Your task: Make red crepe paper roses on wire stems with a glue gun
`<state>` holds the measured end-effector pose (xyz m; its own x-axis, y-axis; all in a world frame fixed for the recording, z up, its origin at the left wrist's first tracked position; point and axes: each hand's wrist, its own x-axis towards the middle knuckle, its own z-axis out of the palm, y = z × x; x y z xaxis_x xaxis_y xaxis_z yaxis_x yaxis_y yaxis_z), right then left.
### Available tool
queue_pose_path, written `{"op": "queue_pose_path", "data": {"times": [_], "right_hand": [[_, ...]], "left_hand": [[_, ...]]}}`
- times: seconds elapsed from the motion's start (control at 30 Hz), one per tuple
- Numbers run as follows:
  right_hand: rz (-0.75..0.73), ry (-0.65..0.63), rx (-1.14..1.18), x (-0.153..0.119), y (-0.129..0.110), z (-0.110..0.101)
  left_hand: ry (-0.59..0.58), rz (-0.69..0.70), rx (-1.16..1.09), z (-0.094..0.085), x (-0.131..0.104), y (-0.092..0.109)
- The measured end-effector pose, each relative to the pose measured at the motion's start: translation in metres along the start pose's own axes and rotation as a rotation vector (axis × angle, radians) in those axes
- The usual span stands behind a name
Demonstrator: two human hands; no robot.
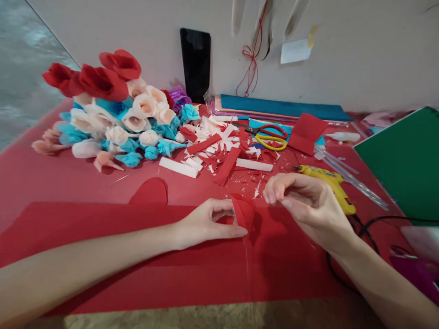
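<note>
Near the middle, my left hand [216, 221] holds a folded red paper flower [244, 211] between thumb and fingers, with a thin stem or strand hanging down from it. To the right, my right hand [305, 201] is raised with thumb and fingertips pinched together; what they hold, if anything, is too small to make out. Under both hands lies a long sheet of red paper [113, 219]. A yellow glue gun [329, 180] lies just behind my right hand.
Paper flowers [137, 109] are heaped at the back left. Scraps [226, 146], scissors [270, 137] and a red paper piece [307, 132] lie behind the hands. A phone [196, 64] leans on the wall. At right are glue sticks [356, 180], a cable [394, 220] and a green board [404, 160].
</note>
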<state>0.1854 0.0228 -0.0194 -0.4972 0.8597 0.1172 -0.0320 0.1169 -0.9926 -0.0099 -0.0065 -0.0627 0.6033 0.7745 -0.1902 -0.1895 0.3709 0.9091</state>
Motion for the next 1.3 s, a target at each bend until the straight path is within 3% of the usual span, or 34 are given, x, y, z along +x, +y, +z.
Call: {"op": "queue_pose_path", "data": {"times": [0.6, 1.3], "right_hand": [[-0.016, 0.033, -0.024, -0.001, -0.002, 0.002], [0.079, 0.263, -0.090, 0.005, 0.008, -0.006]], "left_hand": [[-0.019, 0.007, -0.015, -0.001, 0.000, -0.002], [-0.010, -0.005, -0.015, -0.001, 0.000, -0.003]]}}
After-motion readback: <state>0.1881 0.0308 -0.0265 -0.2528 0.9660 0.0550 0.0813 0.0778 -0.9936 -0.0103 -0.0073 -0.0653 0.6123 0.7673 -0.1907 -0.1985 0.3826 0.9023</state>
